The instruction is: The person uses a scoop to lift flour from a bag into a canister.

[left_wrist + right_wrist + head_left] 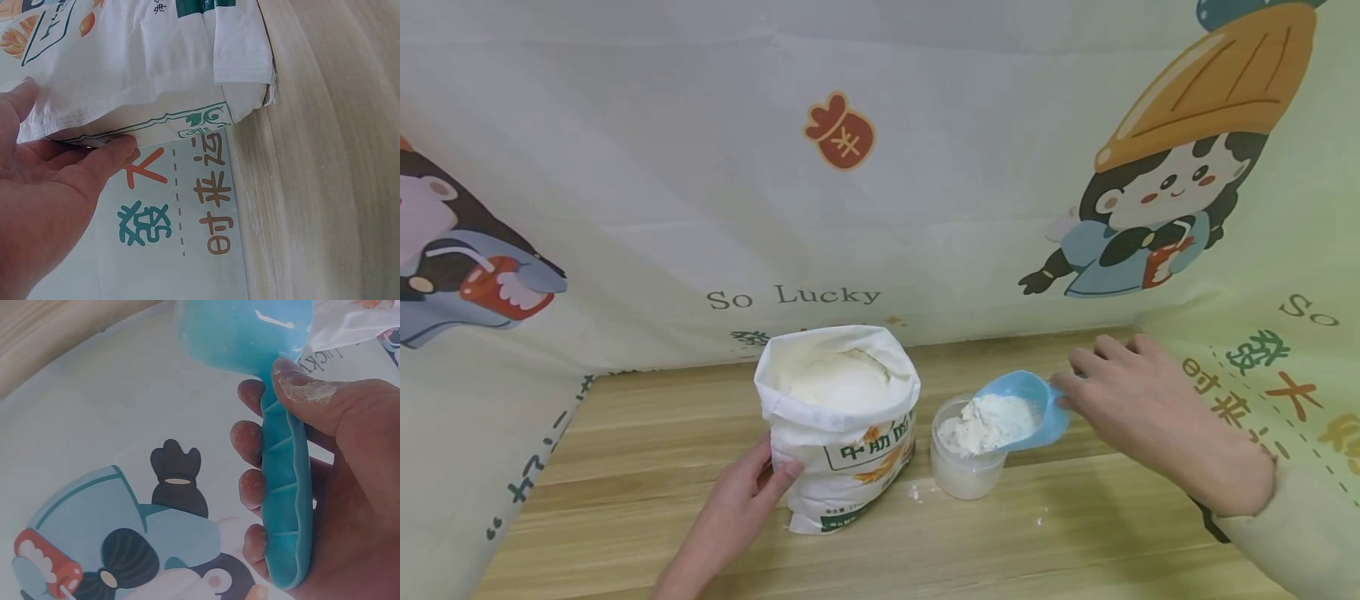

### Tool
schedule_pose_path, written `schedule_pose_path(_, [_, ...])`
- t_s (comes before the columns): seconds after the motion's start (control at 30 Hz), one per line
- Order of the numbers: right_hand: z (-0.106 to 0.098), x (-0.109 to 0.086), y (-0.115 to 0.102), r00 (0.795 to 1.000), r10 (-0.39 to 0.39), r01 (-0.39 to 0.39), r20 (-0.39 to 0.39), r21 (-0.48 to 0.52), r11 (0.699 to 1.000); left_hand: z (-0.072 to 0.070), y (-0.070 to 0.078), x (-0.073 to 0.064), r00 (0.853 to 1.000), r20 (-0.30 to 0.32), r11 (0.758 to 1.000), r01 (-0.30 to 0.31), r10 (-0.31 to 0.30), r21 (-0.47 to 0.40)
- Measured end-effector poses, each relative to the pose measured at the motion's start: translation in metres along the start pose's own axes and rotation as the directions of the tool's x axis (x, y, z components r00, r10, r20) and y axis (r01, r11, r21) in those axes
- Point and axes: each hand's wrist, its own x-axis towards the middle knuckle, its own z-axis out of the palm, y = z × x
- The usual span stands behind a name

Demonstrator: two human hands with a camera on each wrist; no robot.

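- The right hand (1138, 400) is wrapped round the handle of a blue scoop (1051, 418), with 4 fingertips along 1 side and a powder-dusted thumb pressed near the bowl.
- The left hand (747, 483) pinches the left side of a white bag (835, 462), its thumb on the front and its fingers behind.
- The scoop looks light and stiff, thin plastic that should flex little; the ribbed, wavy-edged handle seems the right place to hold, though powder on the skin may make it a bit slippery.
- Its load of white powder (1000, 418) should be soft and loose, liable to slide off the lip at a small tilt.
- The bag is probably the heaviest of the 3 items, and its limp wall would dent or sag under a squeeze; steadying it low on the side suits it better than lifting by the rim.
- The jar (967, 478) appears light and slick, best held round its body.
- Scoop: glossy, translucent blue, its bowl heaped, held over the jar's mouth; whether it touches the rim, I cannot tell.
- Bag: open at the top, with green and orange print; it stands near the back edge of the wooden surface (1000, 558), just left of the clear jar.
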Motion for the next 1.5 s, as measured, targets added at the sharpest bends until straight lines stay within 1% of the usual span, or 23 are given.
schedule_pose_path(0.1, [-0.001, 0.002, -0.001, 1.0, -0.011, 0.011, 0.003, -0.016, 1.0, 0.0, 0.0, 0.0, 1.0, 0.003, 1.0, 0.012, -0.012, -0.006])
schedule_pose_path(0.27, [-0.004, 0.006, -0.003, 1.0, -0.025, 0.025, 0.016, -0.042, 0.999, 0.0, 0.0, 0.0, 1.0, 0.005, 1.0, 0.011, -0.011, -0.013])
schedule_pose_path(0.43, [-0.007, 0.01, -0.006, 0.998, -0.026, 0.029, 0.049, -0.062, 0.998, 0.0, 0.0, -0.001, 1.0, 0.002, 1.0, 0.009, -0.009, -0.018])
schedule_pose_path(0.67, [-0.011, 0.016, -0.01, 0.998, -0.06, 0.061, 0.008, -0.06, 0.996, -0.001, 0.001, -0.001, 1.0, 0.006, 1.0, 0.013, -0.013, -0.016])
schedule_pose_path(0.77, [-0.012, 0.019, -0.012, 0.998, -0.065, 0.065, 0.008, -0.068, 0.996, -0.001, 0.002, -0.001, 1.0, 0.008, 1.0, 0.014, -0.014, -0.018])
schedule_pose_path(1.1, [-0.016, 0.027, -0.022, 0.995, -0.066, 0.073, 0.076, -0.096, 0.993, -0.001, 0.003, 0.0, 1.0, 0.0, 1.0, -0.001, 0.001, 0.0])
schedule_pose_path(1.4, [-0.018, 0.034, -0.029, 0.995, -0.086, 0.092, 0.057, -0.12, 0.988, -0.001, 0.001, 0.0, 1.0, 0.005, 1.0, -0.003, 0.003, -0.008])
schedule_pose_path(1.5, [-0.018, 0.035, -0.03, 0.995, -0.09, 0.096, 0.052, -0.13, 0.987, -0.001, 0.0, 0.0, 1.0, 0.012, 1.0, 0.008, -0.008, -0.008])
